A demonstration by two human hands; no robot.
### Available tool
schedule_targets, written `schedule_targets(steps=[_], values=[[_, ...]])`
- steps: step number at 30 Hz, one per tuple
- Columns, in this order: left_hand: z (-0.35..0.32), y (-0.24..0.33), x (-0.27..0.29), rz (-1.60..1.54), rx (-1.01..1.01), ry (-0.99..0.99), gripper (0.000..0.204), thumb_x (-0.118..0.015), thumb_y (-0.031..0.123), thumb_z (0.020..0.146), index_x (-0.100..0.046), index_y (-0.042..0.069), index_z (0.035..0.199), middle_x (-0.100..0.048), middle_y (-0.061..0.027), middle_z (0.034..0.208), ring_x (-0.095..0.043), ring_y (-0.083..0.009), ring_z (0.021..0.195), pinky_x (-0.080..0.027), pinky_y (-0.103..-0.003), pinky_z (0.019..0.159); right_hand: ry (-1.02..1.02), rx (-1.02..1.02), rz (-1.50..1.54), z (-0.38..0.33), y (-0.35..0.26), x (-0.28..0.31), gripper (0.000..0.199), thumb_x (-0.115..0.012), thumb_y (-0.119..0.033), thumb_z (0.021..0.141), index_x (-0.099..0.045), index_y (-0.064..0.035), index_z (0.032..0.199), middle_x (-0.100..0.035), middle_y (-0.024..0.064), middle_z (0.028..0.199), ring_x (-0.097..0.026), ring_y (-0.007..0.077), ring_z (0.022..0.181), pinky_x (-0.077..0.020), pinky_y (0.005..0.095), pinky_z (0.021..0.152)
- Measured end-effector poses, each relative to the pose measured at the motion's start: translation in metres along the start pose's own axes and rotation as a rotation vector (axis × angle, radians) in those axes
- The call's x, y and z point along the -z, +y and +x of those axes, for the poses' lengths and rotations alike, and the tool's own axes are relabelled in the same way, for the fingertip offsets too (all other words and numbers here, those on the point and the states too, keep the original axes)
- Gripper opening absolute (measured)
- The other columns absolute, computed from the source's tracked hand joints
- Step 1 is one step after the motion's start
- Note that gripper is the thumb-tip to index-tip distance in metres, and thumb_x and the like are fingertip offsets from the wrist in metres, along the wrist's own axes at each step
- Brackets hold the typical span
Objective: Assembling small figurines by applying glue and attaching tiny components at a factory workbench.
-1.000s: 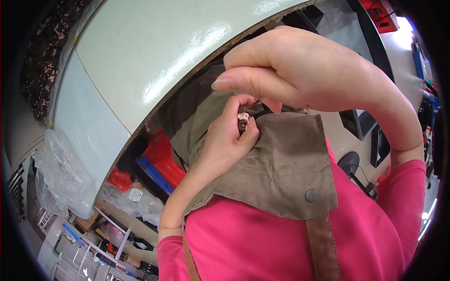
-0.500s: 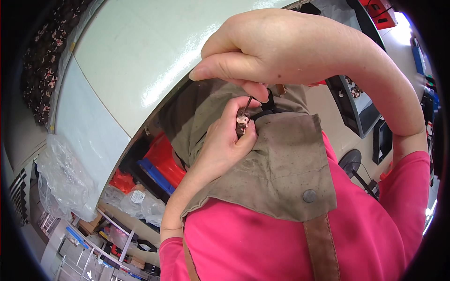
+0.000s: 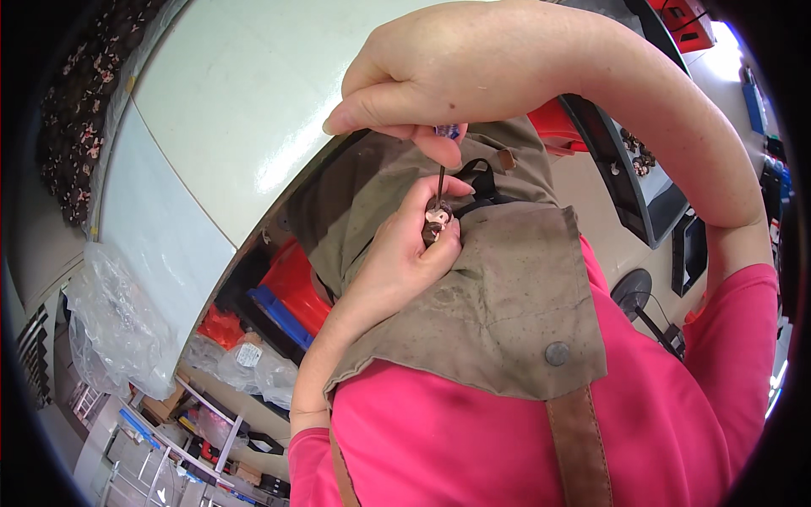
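Note:
Low over my lap, my left hand (image 3: 395, 252) is closed around a small brown figurine with a pale pink face (image 3: 437, 218). My right hand (image 3: 439, 74) arches above it with curled fingers. They grip a thin tool like a screwdriver (image 3: 441, 179), whose dark shaft points down and whose blue-purple handle shows only in part below the fingers. The shaft's lower end meets the top of the figurine near my left fingertips. Whether it goes into the figurine I cannot tell.
A pale table (image 3: 253, 84) curves in front of me. Many small brown and pink pieces (image 3: 76, 118) lie in clear plastic at far left. A crumpled clear bag (image 3: 122, 313) hangs at the table's edge. A black tray (image 3: 621, 182) with more pieces stands at right. My brown apron (image 3: 507, 287) covers my lap.
My right hand has risen and shifted slightly left, carrying the tool. The shaft now stands more upright and shows more of its length. My left hand and the figurine have hardly moved.

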State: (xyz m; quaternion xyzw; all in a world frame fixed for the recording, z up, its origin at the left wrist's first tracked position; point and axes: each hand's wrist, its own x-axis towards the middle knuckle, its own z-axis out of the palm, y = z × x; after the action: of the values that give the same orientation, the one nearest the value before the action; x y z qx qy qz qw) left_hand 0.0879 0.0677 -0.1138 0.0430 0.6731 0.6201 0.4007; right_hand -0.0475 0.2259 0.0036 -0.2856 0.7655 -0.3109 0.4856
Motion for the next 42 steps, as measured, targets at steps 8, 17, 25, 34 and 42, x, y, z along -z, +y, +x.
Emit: schedule_targets(steps=[8,17,25,34,42], values=[[-0.002,0.007,0.007,-0.072,0.02,-0.046,0.03,-0.05,0.009,0.089,-0.048,0.002,0.119,-0.049,0.001,0.086,-0.045,-0.0055,0.073,-0.04,-0.021,0.069,0.01,-0.055,-0.047,0.007,-0.002,-0.008,0.046,-0.037,-0.034,0.098,-0.061,0.0038,0.09,-0.067,0.0087,0.075,-0.061,0.0227,0.071,-0.0457,0.034,0.077],[0.002,-0.001,0.022,-0.393,0.036,0.138,0.024,-0.052,0.011,0.092,-0.05,0.002,0.115,-0.054,0.0003,0.093,-0.048,-0.0044,0.08,-0.041,-0.021,0.071,0.632,0.342,-0.153,-0.01,0.033,-0.089,0.018,-0.063,-0.015,0.086,-0.056,-0.0015,0.077,-0.06,0.0119,0.074,-0.06,0.0278,0.072,-0.0469,0.0361,0.062],[-0.031,0.044,0.03,0.069,-0.177,0.328,0.034,-0.061,0.012,0.085,-0.048,0.004,0.115,-0.056,-0.0065,0.08,-0.057,-0.0146,0.067,-0.046,-0.028,0.063,0.751,0.608,-0.229,-0.032,0.012,-0.102,0.025,-0.073,-0.024,0.079,-0.057,-0.006,0.074,-0.056,0.0057,0.071,-0.063,0.0274,0.082,-0.0479,0.0352,0.064],[-0.029,0.086,0.078,0.577,-0.367,0.611,0.036,-0.06,0.014,0.084,-0.049,0.001,0.115,-0.061,-0.0153,0.085,-0.063,-0.0295,0.073,-0.049,-0.038,0.065,0.706,0.544,0.084,-0.009,-0.054,-0.036,0.037,-0.053,-0.03,0.095,-0.05,-0.0036,0.069,-0.046,0.0063,0.066,-0.046,0.02,0.061,-0.0381,0.0309,0.056],[-0.027,0.092,0.081,0.989,-0.243,0.856,0.033,-0.063,0.024,0.085,-0.05,0.004,0.107,-0.06,-0.0082,0.063,-0.06,-0.0279,0.056,-0.045,-0.039,0.051,0.643,0.372,0.239,0.012,-0.049,-0.017,0.05,-0.041,-0.043,0.1,-0.047,-0.004,0.069,-0.046,0.0002,0.067,-0.043,0.0093,0.064,-0.0357,0.0244,0.06]])
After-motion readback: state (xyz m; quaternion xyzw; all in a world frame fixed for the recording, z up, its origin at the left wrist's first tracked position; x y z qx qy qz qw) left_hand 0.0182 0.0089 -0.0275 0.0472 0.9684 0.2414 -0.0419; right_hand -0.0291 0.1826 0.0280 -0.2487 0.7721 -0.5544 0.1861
